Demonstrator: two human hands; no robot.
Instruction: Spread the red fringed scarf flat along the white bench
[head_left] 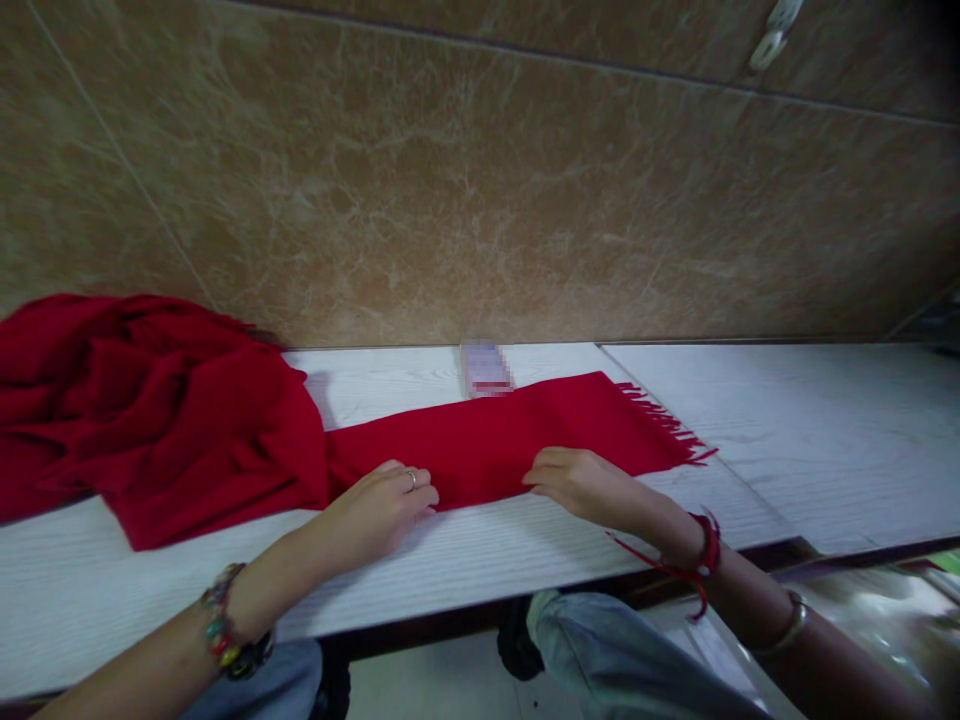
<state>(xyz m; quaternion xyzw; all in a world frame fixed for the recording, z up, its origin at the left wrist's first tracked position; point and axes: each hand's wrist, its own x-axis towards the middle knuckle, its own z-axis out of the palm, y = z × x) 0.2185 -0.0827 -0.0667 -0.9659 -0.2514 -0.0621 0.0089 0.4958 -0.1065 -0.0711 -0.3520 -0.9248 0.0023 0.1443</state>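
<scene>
A red scarf point(480, 445) lies along the white surface, its right part flat and folded into a narrow strip with a fringe point(667, 425) at the end. Its left part is heaped in loose folds. My left hand point(379, 505), wearing a ring, is closed at the strip's near edge, fingers curled onto the cloth. Further right, my right hand point(581, 485) pinches that same near edge between thumb and fingers. The fingertips of both hands are partly hidden.
Behind the scarf, a small pale packet point(486, 368), blurred out, stands against the brown marbled wall point(450, 200). The white tabletop point(825, 430) has a seam at right. Below its front edge show my knees in jeans point(622, 650).
</scene>
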